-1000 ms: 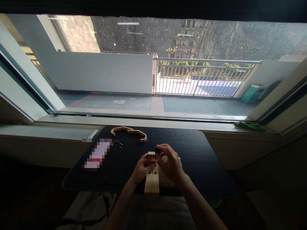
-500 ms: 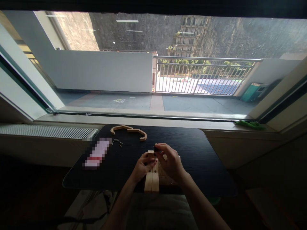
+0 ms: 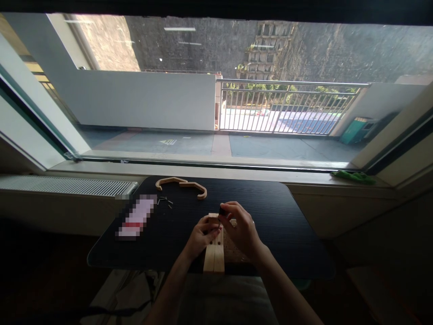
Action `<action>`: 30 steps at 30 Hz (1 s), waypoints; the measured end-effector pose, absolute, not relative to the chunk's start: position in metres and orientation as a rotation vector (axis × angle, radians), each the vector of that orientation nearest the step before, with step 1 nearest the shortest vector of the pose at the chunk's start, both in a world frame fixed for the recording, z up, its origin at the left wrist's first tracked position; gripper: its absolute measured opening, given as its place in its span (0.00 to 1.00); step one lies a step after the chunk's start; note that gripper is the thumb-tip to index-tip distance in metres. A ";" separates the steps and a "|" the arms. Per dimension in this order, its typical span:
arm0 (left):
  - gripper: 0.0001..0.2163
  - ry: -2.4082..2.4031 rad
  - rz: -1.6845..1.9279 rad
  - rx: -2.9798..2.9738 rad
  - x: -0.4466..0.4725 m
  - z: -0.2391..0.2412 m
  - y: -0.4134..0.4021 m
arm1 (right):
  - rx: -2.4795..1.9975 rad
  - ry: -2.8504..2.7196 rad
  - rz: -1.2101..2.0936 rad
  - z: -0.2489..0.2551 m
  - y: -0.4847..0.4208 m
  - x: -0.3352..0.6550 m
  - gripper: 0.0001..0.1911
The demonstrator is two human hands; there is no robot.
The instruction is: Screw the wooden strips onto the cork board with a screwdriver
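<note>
Two pale wooden bars (image 3: pixel 214 259) lie side by side near the table's front edge, with dark round holes or screw heads in them. My left hand (image 3: pixel 199 237) is closed around their upper part, its fingertips near the screwdriver's lower end. Above the bars, my right hand (image 3: pixel 241 225) pinches the black handle of a short screwdriver (image 3: pixel 222 210). Its thin shaft points down toward the bars; the tip is hidden by my fingers. A brownish flat board (image 3: pixel 233 250) shows partly beneath my right hand, beside the bars.
On the black table (image 3: pixel 270 225), two curved wooden hooks (image 3: pixel 195 185) lie at the back. Several loose screws (image 3: pixel 164 200) are scattered left of centre, next to a blurred pink packet (image 3: pixel 138 216). Behind are a window sill (image 3: pixel 216 172), a radiator (image 3: pixel 67 185) and a green cloth (image 3: pixel 352 177).
My right fingers and the screwdriver's handle have turned slightly, showing more of the black handle. My left hand and the wooden bars stay nearly where they were.
</note>
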State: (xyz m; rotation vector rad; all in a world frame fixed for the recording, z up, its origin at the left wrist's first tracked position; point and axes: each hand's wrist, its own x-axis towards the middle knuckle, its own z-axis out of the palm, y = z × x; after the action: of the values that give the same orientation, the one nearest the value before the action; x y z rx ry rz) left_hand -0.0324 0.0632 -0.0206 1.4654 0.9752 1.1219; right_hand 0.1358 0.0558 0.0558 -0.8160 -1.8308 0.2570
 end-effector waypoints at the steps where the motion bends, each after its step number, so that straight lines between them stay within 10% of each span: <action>1: 0.13 0.973 1.117 1.463 -0.032 -0.020 0.063 | -0.814 -1.839 0.250 0.056 0.056 0.136 0.13; 30: 0.09 0.994 1.141 1.434 -0.032 -0.019 0.064 | -0.806 -1.860 0.300 0.058 0.052 0.135 0.16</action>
State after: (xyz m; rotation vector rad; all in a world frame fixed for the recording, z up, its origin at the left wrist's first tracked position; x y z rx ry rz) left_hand -0.0324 0.0637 -0.0186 1.4339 0.9944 1.1409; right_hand 0.1355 0.0517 0.0580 -0.8056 -1.8600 0.2998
